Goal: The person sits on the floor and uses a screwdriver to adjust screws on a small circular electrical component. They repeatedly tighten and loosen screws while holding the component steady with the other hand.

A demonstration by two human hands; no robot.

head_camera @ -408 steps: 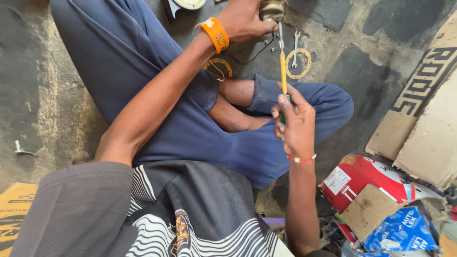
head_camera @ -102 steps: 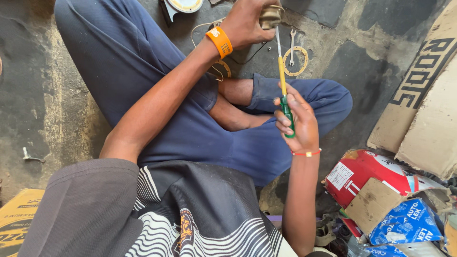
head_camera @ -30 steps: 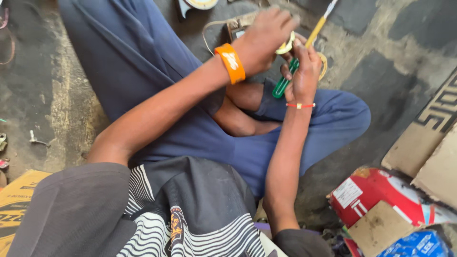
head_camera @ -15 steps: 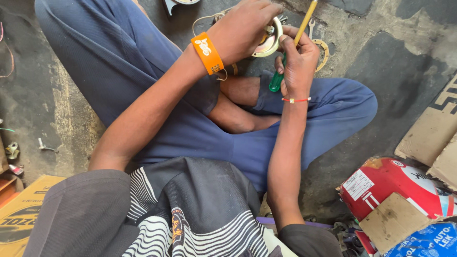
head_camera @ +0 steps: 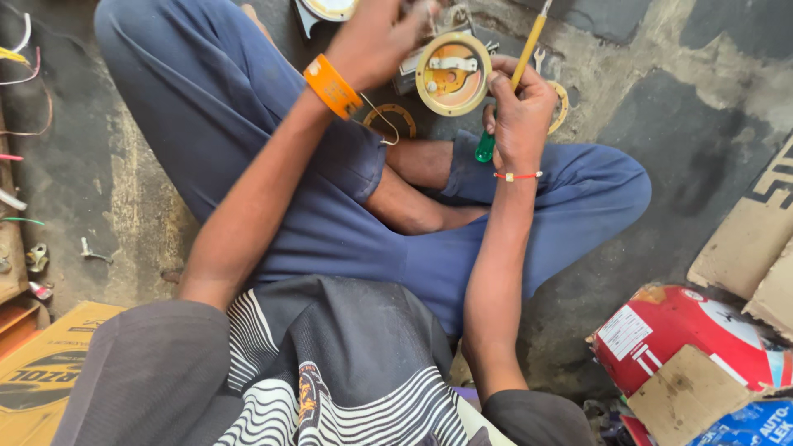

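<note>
I sit cross-legged on a concrete floor. My left hand [head_camera: 376, 37], with an orange wristband [head_camera: 332, 86], holds a round cream-rimmed part [head_camera: 453, 73] with an orange and metal inside, turned face-up toward me. My right hand [head_camera: 520, 111], with a thin red bracelet, grips a screwdriver [head_camera: 514, 78] with a yellow shaft and a green handle end; its tip points up and away, beside the round part. The thumb of my right hand touches the part's rim.
Two thin yellowish rings [head_camera: 388, 120] lie on the floor by my knees. A small spanner [head_camera: 539, 58] lies near the screwdriver. Cardboard pieces [head_camera: 756, 239], a red carton [head_camera: 677, 330] and a blue packet [head_camera: 743, 421] sit at right. Coloured wires [head_camera: 21, 58] and small metal bits [head_camera: 91, 252] lie at left.
Earlier the screwdriver pointed down into a part on the floor. Both hands have since lifted the round part; it now faces me, with the screwdriver held beside it.
</note>
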